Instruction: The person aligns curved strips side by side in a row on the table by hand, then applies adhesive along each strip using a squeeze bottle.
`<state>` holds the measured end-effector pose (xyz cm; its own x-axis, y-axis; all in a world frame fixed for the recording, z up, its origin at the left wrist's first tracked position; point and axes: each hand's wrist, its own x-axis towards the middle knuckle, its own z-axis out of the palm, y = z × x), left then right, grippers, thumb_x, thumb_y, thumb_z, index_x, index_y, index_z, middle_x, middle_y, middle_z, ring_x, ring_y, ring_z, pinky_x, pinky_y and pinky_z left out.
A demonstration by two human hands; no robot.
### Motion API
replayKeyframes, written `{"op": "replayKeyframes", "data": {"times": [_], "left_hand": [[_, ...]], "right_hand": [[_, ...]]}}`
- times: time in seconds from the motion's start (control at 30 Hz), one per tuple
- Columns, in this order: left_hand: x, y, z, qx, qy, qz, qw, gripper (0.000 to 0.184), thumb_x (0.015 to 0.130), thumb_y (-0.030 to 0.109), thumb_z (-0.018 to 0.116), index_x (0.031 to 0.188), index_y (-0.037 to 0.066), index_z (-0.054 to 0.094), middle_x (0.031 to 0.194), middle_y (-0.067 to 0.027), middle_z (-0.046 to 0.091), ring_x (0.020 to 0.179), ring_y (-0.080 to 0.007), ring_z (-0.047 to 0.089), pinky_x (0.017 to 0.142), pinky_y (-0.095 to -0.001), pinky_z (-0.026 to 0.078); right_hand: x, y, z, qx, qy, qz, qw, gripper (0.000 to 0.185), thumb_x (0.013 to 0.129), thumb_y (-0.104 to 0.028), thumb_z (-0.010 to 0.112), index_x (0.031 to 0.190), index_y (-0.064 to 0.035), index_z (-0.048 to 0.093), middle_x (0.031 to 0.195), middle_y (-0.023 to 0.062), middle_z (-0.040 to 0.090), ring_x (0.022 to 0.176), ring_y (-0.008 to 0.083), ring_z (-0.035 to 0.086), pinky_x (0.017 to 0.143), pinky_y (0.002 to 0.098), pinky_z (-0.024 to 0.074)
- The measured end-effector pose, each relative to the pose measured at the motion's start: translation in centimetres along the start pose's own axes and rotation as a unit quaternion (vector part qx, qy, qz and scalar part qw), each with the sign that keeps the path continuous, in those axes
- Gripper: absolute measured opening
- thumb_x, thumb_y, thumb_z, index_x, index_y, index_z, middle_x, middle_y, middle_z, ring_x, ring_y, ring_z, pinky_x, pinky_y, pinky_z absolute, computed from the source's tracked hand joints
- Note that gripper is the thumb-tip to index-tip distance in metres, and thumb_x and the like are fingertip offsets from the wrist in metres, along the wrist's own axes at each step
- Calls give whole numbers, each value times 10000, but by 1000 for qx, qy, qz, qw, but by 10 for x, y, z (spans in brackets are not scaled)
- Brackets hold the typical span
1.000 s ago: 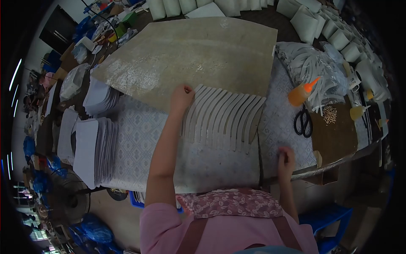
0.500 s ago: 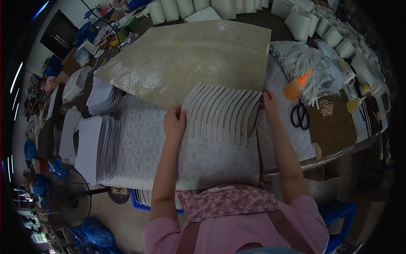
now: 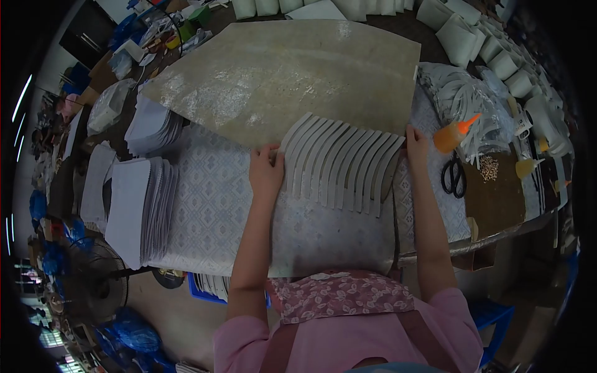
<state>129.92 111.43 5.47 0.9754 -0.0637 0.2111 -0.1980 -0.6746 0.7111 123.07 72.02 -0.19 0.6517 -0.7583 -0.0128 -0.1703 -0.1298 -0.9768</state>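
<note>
A row of curved, narrow white strips [image 3: 339,165] lies side by side, fanned out and overlapping the near edge of a large tan board [image 3: 298,68]. My left hand [image 3: 266,173] is at the left end of the row, its thumb and fingers bent in at the outermost strip. At the far right end, my right hand [image 3: 417,149] pinches the upper tip of the last strip. A brownish edge shows beneath the strips on the right; what it belongs to is hidden. Both forearms rest low over the patterned tablecloth [image 3: 208,199].
On the left stand stacks of white sheets [image 3: 130,205]. To the right are an orange glue bottle [image 3: 449,135], black scissors [image 3: 454,178], a heap of small brass-coloured pieces [image 3: 489,168] and a plastic bag of white strips [image 3: 463,96]. White rolled pieces [image 3: 460,38] line the back.
The whole view has shifted slightly, so the table items sit further right. The left fingers are a little more spread at the strips' edge. The right hand stays at the corner.
</note>
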Motion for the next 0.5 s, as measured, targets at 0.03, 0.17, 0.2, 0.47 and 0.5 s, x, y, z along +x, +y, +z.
{"op": "replayKeyframes", "data": {"times": [0.03,0.17,0.2,0.47,0.5], "left_hand": [[1,0,1,6,11,21,1000,231,822,209,661,1027,104,666,1006,-121,629,777,-268,618,685,-385,490],[24,-10,11,46,-29,222,973,351,887,210,585,1217,90,580,1287,-154,514,1098,-319,542,912,-445,427],[30,-6,17,63,-35,273,959,382,913,229,551,1268,89,545,1338,-157,483,1180,-323,496,972,-465,387],[39,-1,43,199,-156,356,900,579,989,422,369,1438,56,360,1500,-133,342,1382,-300,320,1106,-534,219],[38,4,47,204,-154,362,896,586,986,422,377,1439,51,357,1498,-132,346,1382,-300,321,1108,-535,215]], "right_hand": [[10,9,3,-9,9,-17,1000,418,924,-361,591,1022,36,674,799,75,676,679,133,616,566,273,482],[26,11,10,-65,49,-118,990,405,903,-347,620,1026,34,674,823,94,688,703,136,617,636,280,477],[26,7,11,-85,57,-114,988,397,898,-341,627,1021,34,675,817,93,687,701,134,612,649,280,476],[20,0,13,-34,115,-92,988,333,893,-287,658,995,29,679,789,50,665,702,107,577,663,259,461],[15,-14,13,-19,122,-76,989,329,900,-286,655,1013,22,682,814,48,667,727,113,581,689,256,464]]}}
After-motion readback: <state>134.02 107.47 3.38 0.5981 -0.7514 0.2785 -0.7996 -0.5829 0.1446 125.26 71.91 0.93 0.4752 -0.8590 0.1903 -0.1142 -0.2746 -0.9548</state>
